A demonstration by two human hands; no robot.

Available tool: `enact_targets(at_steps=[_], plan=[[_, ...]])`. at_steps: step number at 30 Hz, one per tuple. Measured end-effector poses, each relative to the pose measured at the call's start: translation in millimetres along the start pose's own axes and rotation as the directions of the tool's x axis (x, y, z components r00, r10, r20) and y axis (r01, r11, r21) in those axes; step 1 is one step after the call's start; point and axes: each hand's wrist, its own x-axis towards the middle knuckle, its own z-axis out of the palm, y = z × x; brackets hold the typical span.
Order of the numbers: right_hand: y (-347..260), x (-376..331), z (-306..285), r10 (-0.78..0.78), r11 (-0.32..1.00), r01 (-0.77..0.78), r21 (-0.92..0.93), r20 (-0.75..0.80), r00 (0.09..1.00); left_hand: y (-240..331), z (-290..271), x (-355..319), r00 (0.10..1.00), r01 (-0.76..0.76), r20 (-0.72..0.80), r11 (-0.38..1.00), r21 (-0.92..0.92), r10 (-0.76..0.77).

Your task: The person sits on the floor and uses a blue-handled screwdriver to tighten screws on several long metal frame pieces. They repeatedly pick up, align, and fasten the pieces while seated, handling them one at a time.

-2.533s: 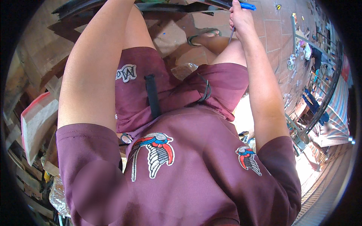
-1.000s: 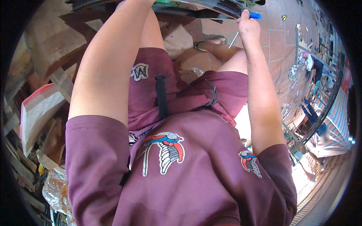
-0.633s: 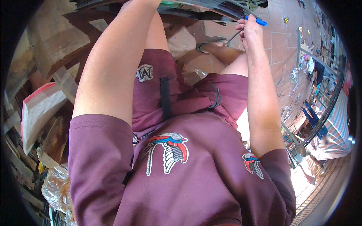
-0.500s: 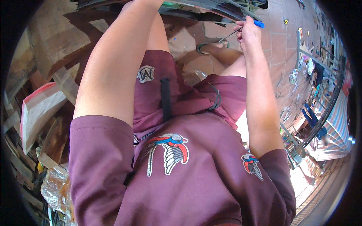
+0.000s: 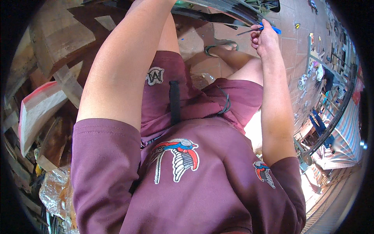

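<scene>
Blue at its handle, a slim tool (image 5: 276, 30) lies in the right hand (image 5: 268, 41), whose fingers curl around it with the thumb extended. Its thin dark shaft points toward the person's left, just beside the right end of a long dark frame (image 5: 210, 16); whether hand and frame touch, I cannot tell. The left arm (image 5: 117, 74) stretches forward past the frame's near edge; the left hand is out of sight, so I cannot tell its state. Below the shaft, a sandal (image 5: 207, 50) on the person's foot rests on the tiled floor (image 5: 290, 46), with a small yellow thing (image 5: 297, 25) farther right. Along the floor's left side are wooden pieces (image 5: 58, 43), a pale red-edged block (image 5: 37, 113) and clear plastic wrap (image 5: 54, 191).
</scene>
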Motion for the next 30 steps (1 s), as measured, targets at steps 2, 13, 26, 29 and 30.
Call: enact_targets(at_steps=[2, 13, 26, 29, 30], plan=[[-1, -3, 7, -0.012, 1.000, 0.012, 0.010, -0.025, 1.000, -1, 2, 1, 1.000, -0.008, -0.024, 1.000, -0.013, 0.007], [27, 30, -8, -0.217, 0.966, 0.218, -0.142, 0.020, 0.976, -5, 24, 0, 0.996, -0.018, -0.090, 1.000, -0.004, 0.018], [16, -2, -13, -0.694, 0.636, 0.393, -0.664, -0.268, 0.668, 3, 15, 2, 0.998, -0.051, -0.050, 0.997, -0.053, 0.049], [10, -6, -5, -0.755, 0.579, 0.442, -0.686, -0.246, 0.608, -5, 12, -1, 0.998, -0.029, -0.056, 0.999, -0.042, 0.026], [6, -11, -4, -0.764, 0.552, 0.445, -0.705, -0.215, 0.608, -7, 13, 0, 0.998, -0.026, -0.051, 0.999, -0.029, 0.024]])
